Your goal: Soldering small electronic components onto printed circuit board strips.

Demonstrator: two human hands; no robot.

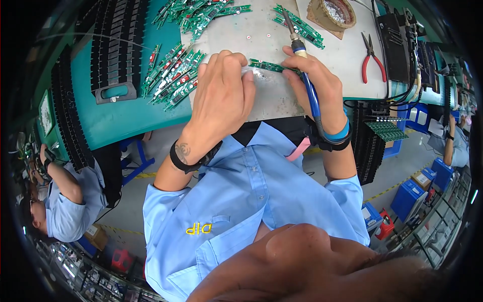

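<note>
Left grip (224, 94) palm-down, half curled — right grip (325, 86) in a pinch

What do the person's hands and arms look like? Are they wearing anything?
Both hands are bare. By the left hand are a dark tattoo and a black wristband. The right hand has a blue band and a black strap at its wrist. The short sleeves are light blue.

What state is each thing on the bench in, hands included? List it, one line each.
Right hand, closed around iron.
Left hand, curled; contents unclear.
Iron, held; heat unclear.
Middle board, touching right hand.
Pliers, lying, handles spread.
Bowl, uncovered, shiny filling showing.
Left boards, loosely heaped.
</note>
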